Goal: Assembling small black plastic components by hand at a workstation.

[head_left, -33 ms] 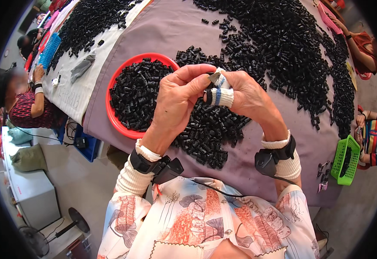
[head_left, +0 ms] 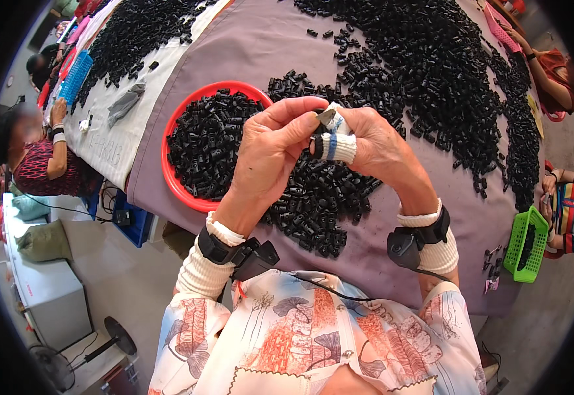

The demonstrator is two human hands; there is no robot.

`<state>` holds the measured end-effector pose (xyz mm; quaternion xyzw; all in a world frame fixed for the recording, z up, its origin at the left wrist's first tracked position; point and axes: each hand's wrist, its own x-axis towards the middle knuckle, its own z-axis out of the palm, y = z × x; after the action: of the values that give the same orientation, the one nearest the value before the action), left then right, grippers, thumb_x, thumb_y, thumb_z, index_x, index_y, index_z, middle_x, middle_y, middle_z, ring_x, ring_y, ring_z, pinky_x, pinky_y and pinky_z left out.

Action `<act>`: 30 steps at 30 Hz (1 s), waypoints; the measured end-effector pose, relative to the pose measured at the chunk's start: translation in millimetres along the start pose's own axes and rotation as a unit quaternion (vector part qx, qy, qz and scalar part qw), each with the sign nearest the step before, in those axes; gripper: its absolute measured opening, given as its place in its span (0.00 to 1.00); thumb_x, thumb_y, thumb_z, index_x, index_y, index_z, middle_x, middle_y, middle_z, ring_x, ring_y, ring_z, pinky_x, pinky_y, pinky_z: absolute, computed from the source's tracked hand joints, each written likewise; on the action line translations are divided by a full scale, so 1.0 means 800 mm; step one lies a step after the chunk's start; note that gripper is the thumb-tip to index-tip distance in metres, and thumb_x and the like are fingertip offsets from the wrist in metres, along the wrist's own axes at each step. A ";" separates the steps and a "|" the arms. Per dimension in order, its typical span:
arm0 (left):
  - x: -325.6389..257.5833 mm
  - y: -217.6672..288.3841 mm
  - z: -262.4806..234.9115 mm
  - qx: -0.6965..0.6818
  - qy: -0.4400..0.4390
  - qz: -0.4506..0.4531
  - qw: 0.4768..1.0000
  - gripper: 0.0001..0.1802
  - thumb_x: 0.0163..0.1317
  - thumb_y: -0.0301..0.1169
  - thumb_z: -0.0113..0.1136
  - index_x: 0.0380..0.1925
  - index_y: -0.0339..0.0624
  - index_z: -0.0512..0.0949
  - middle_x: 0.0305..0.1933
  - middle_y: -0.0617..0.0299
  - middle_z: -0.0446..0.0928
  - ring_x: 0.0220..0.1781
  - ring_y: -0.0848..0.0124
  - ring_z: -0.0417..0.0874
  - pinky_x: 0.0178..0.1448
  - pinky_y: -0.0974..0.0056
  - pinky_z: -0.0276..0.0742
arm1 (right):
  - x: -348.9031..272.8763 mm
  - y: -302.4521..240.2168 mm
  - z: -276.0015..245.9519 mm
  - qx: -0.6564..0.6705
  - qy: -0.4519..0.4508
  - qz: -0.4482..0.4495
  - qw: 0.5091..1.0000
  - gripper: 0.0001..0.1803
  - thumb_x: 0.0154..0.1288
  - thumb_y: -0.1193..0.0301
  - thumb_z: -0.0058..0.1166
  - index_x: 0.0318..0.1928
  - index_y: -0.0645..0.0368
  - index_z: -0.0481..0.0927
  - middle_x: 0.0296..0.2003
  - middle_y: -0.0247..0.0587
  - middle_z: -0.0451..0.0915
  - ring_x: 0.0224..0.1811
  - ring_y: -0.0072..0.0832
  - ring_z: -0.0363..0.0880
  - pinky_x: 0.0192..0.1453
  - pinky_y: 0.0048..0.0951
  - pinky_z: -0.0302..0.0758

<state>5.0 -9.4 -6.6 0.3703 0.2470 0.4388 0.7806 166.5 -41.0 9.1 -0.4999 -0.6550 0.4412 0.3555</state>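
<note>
My left hand (head_left: 267, 141) is closed in a pinch, thumb and forefinger together, at a small black plastic part (head_left: 314, 146), mostly hidden by fingers. Against it, my right hand (head_left: 382, 141) is closed, white knit covers with blue stripes (head_left: 338, 147) on its fingers. A small grey metal blade (head_left: 327, 117) pokes out from the right fingers and meets the left fingertips. Both hands are raised above a heap of black plastic parts (head_left: 323, 210). Left of them stands a red round basin (head_left: 168, 155) filled with similar parts.
A large pile of black parts (head_left: 425, 79) spreads across the mauve tablecloth (head_left: 234, 39). A green basket (head_left: 527, 245) stands at the right edge, near a co-worker's striped sleeve (head_left: 571, 214). At the left, another person's hand (head_left: 58, 112) is beside a blue basket (head_left: 75, 78).
</note>
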 end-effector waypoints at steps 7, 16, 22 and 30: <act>-0.003 -0.003 -0.009 -0.174 -0.043 -0.053 0.982 0.13 0.62 0.26 0.53 0.46 0.33 0.74 0.37 0.56 0.78 0.38 0.73 0.78 0.47 0.68 0.75 | -0.003 -0.004 0.001 0.111 0.009 0.078 0.991 0.19 0.52 0.57 0.61 0.22 0.58 0.70 0.16 0.23 0.63 0.17 0.11 0.59 0.17 0.20 0.56; -0.007 -0.006 -0.017 -0.211 -0.050 -0.058 0.975 0.13 0.63 0.26 0.51 0.47 0.33 0.73 0.37 0.56 0.78 0.37 0.74 0.78 0.47 0.67 0.76 | -0.003 -0.004 0.006 0.105 0.001 0.072 0.992 0.18 0.52 0.57 0.61 0.23 0.57 0.71 0.14 0.23 0.64 0.15 0.12 0.60 0.16 0.19 0.57; -0.010 -0.009 -0.022 -0.191 -0.037 -0.056 0.979 0.13 0.63 0.25 0.51 0.47 0.33 0.73 0.38 0.57 0.78 0.38 0.75 0.78 0.46 0.69 0.75 | -0.003 -0.009 0.009 0.074 0.044 0.056 0.995 0.15 0.50 0.63 0.62 0.27 0.61 0.73 0.17 0.27 0.68 0.20 0.16 0.64 0.24 0.22 0.63; -0.013 -0.003 -0.009 -0.117 -0.005 -0.033 0.993 0.12 0.60 0.23 0.54 0.44 0.34 0.74 0.39 0.59 0.77 0.38 0.77 0.77 0.43 0.72 0.74 | -0.004 -0.010 0.019 0.048 0.134 -0.020 0.990 0.16 0.46 0.71 0.63 0.36 0.62 0.74 0.24 0.32 0.72 0.24 0.20 0.68 0.29 0.23 0.68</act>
<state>-4.5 -16.8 -12.3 0.2706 0.2021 0.4363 0.8340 151.1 -48.6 11.3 -0.5239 -0.5891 0.3940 0.4725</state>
